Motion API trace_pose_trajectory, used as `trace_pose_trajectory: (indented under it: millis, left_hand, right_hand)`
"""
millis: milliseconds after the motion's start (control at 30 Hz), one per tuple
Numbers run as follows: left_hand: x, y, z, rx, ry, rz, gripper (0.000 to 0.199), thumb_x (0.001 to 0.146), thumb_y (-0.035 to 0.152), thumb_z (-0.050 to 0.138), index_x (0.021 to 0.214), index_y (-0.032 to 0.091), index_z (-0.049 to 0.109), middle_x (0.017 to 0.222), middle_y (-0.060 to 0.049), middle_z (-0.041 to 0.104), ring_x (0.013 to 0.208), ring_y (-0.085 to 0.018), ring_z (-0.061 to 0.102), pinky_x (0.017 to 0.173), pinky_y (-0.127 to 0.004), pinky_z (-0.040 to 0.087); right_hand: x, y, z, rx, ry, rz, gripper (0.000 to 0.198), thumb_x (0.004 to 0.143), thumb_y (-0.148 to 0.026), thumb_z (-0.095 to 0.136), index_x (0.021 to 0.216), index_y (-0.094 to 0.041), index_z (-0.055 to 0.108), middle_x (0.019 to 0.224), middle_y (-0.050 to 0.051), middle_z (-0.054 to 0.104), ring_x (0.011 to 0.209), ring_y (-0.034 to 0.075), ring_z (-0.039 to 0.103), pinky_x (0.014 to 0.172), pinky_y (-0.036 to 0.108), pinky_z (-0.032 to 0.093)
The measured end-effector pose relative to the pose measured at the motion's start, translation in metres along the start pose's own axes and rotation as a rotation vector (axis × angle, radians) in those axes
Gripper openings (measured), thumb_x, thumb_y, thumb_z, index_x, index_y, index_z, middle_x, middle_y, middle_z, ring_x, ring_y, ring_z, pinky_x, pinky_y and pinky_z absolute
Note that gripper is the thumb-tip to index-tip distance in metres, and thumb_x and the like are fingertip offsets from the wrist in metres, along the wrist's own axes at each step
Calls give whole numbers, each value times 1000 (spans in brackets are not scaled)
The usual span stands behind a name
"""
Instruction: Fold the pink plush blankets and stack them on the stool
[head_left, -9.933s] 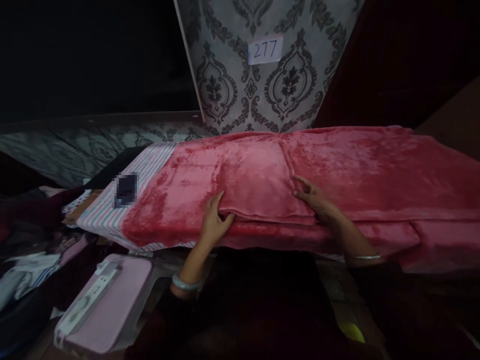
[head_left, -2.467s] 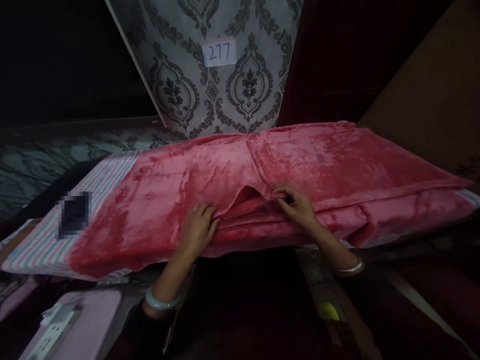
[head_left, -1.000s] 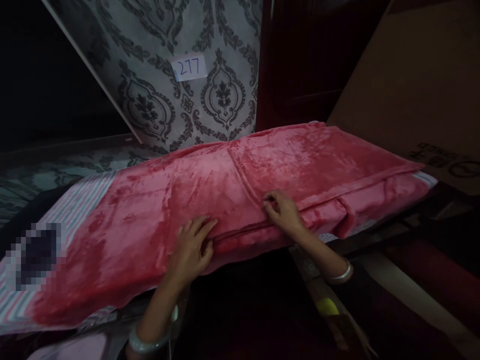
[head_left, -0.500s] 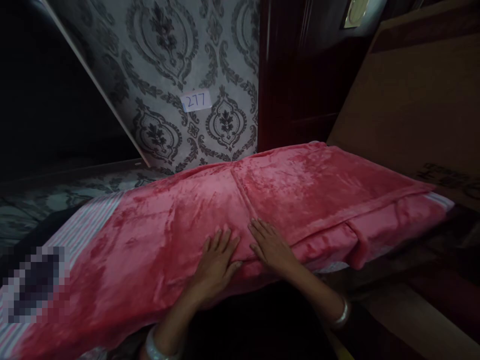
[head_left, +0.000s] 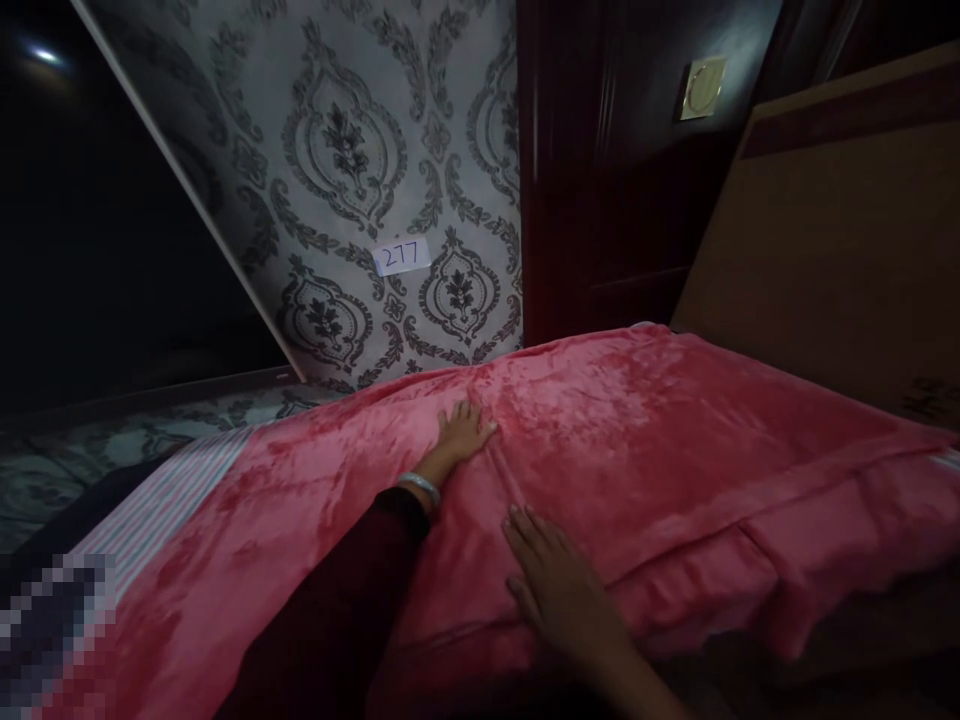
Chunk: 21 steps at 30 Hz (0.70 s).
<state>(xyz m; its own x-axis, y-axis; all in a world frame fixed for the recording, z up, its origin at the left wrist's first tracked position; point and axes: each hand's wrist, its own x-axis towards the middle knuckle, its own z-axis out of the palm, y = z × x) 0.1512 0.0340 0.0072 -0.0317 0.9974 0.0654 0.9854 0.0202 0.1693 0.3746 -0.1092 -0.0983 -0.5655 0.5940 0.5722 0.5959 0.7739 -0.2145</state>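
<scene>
A pink-red plush blanket (head_left: 600,420) is spread over a long raised surface, with a crease running down its middle. My left hand (head_left: 463,432) lies flat on the blanket's far part, just left of the crease, fingers spread. Nearer to me, my right hand (head_left: 551,570) rests on the blanket beside the lower end of that crease, fingers stretched out. Neither hand grips anything. A striped cloth (head_left: 172,500) shows from under the blanket's left end. Folds hang along the near right edge.
Behind the blanket stands a patterned wall (head_left: 345,160) bearing a paper label (head_left: 402,256) marked 277. A dark red wooden panel (head_left: 600,180) adjoins it. Cardboard (head_left: 840,240) leans at the right, and a large dark panel (head_left: 112,220) stands at the left.
My left hand has slid away from me to the blanket's far part, its sleeve now showing. My right hand stays by the crease. The view has tilted up and come closer.
</scene>
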Motion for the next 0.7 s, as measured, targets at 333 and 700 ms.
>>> trace_pose_trajectory:
  millis: [333,700]
  left_hand:
    - [54,-9,13,-141,-105,8,68,100,53,38,158,18,34,168,-13,29,158,-27,17,127,-53,2]
    - [9,-73,-34,-620,230,-135,43,86,26,64,128,17,67,151,-12,55,148,-27,38,123,-40,29]
  right_hand:
    - [-11,4,9,-6,157,-27,76,98,-27,47,166,-23,13,156,11,48,137,32,53,112,55,43]
    - [-1,12,-2,-48,193,-184,72,102,-27,40,166,-19,10,141,13,63,127,32,60,105,52,45]
